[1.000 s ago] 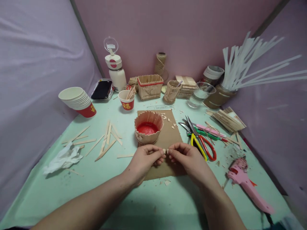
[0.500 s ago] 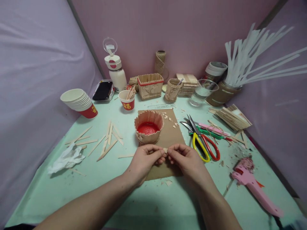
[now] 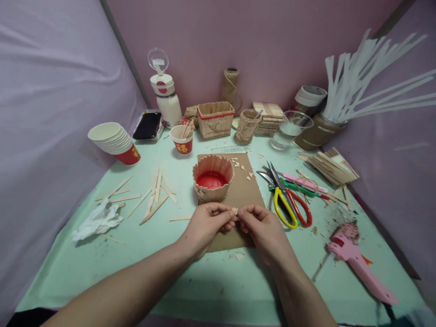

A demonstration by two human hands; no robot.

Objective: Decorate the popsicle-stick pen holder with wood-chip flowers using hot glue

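Basket (image 3: 214, 194) just beyond left hand (image 3: 206, 222), scissors (image 3: 281, 185) near right hand (image 3: 265, 226)

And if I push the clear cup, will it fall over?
The clear cup could tip, since its rim spreads wider than its base. The liquid inside would probably slosh, and may add steadying weight low down.

Pale chip (image 3: 235, 210), brown cardboard (image 3: 242, 193).
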